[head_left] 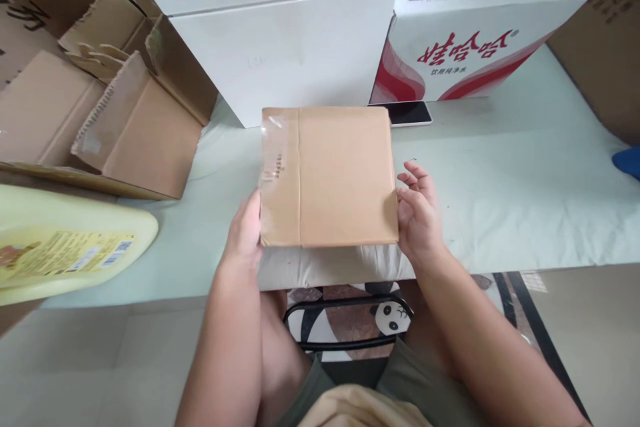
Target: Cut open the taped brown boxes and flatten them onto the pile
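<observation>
A small brown cardboard box (327, 177), taped shut along its top seam, sits at the near edge of a pale table (500, 193). My left hand (245, 230) presses against the box's left side with fingers closed together. My right hand (417, 210) rests at the box's right side, fingers slightly curled and apart, touching its edge. Both hands flank the box and hold it between them.
Large white boxes (290, 47) stand behind the box. A white carton with red print (465, 40) is at the back right, a dark phone (407, 112) before it. Opened brown cartons (125, 127) lie left. A yellow bottle (65, 247) lies near left. A panda-print stool (350, 317) is below.
</observation>
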### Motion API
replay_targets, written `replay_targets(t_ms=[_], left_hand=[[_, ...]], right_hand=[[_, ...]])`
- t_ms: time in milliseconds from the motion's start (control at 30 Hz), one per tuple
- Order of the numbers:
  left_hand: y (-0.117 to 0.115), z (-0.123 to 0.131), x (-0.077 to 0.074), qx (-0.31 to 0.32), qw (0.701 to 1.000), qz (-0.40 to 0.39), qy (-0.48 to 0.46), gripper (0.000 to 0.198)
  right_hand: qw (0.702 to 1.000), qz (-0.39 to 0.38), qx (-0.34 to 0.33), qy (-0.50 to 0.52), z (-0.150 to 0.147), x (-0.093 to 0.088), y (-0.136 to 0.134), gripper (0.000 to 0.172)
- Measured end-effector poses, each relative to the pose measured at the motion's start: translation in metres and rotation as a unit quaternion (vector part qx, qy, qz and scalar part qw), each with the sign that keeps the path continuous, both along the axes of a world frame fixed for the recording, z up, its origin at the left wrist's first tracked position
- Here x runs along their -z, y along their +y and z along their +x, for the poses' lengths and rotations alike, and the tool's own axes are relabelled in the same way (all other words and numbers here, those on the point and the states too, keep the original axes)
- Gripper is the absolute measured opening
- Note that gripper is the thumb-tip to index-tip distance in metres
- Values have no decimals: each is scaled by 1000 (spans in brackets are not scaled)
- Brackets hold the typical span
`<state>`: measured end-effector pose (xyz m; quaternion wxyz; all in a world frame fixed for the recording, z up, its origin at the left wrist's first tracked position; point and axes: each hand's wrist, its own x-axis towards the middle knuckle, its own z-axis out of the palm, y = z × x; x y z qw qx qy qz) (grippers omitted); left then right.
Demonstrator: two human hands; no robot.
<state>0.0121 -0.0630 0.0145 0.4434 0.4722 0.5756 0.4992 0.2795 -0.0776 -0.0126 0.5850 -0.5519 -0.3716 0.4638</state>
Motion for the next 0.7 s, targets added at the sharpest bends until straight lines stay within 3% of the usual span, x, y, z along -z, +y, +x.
replay_targets(t_ms=[133, 333, 433, 533, 633, 700], left_hand=[[-3, -1, 6, 62, 991, -41, -112, 75], [-7, -4, 26, 166, 986, 6, 18, 72], [-5, -1, 31, 163, 982, 28, 91, 84], [-3, 4, 26, 146, 977, 92, 124, 92], [-2, 9, 15, 123, 976, 132, 124, 84], [-3, 9, 9, 98, 980, 119, 125, 72]], right_hand=[[1000, 11, 20, -6, 6, 3, 3, 48], [997, 26, 5, 77, 7, -4, 4, 52], [997, 26, -33, 63, 5, -7, 5, 57], [998, 28, -51, 29, 5, -7, 5, 59], [998, 22, -63, -15, 5, -6, 4, 56], [995, 8, -83, -61, 5, -5, 2, 52]])
